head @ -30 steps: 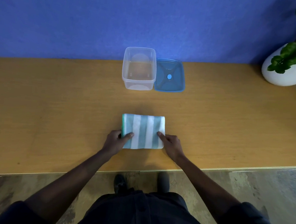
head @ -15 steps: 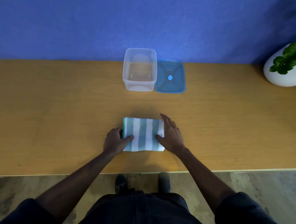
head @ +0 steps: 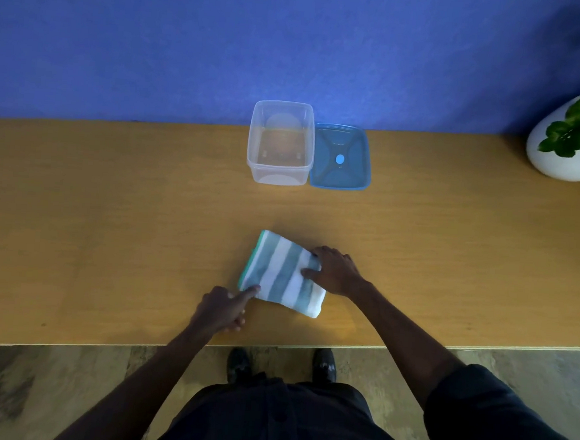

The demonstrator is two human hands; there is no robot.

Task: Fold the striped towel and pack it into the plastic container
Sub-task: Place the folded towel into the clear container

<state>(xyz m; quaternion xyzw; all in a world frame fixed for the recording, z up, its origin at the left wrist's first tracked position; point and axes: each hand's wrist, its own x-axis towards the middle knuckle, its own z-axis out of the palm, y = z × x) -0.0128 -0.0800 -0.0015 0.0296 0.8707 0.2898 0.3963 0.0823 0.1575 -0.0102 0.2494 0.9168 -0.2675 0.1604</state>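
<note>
A folded striped towel [head: 283,272], in teal-grey and white bands, lay on a wooden bench [head: 111,207] near its front edge, turned at a slant. The person's right hand [head: 335,270] rested flat on the towel's right end, fingers spread and pressing down, its grip loose rather than closed around the cloth. The left hand [head: 222,309] sat on the bench just beside the towel's near left corner, with one extended finger touching that corner and the other fingers curled; it was not clutching anything. Farther back on the bench, well apart from the towel, stood a clear plastic container [head: 281,143], uncovered and holding nothing. Its blue lid [head: 340,158] lay flat just to its right, touching it. A white pot with a green plant [head: 571,150] stood at the far right, before a blue wall [head: 225,43].
</note>
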